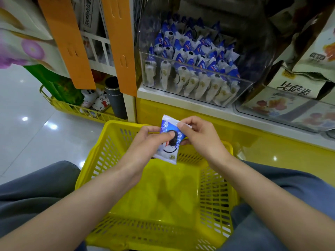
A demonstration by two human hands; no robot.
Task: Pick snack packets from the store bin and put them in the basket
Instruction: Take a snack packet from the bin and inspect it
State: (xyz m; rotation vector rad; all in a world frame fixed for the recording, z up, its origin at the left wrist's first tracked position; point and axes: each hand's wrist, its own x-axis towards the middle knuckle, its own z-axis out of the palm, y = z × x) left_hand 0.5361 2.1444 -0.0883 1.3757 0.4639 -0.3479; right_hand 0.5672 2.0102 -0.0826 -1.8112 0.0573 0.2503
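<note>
Above the yellow basket, left hand and right hand both pinch one snack packet

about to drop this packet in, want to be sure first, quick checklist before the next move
1. Snack packet gripped: ok, left hand and right hand both pinch it.
2. Packet above the yellow basket: ok, it hangs over the far rim.
3. Basket floor free to receive it: ok, nothing lies there.
4. Packet sealed and undamaged: cannot tell, fingers cover part of it.
5. More packets left in the clear bin: ok, it is well stocked.
</note>
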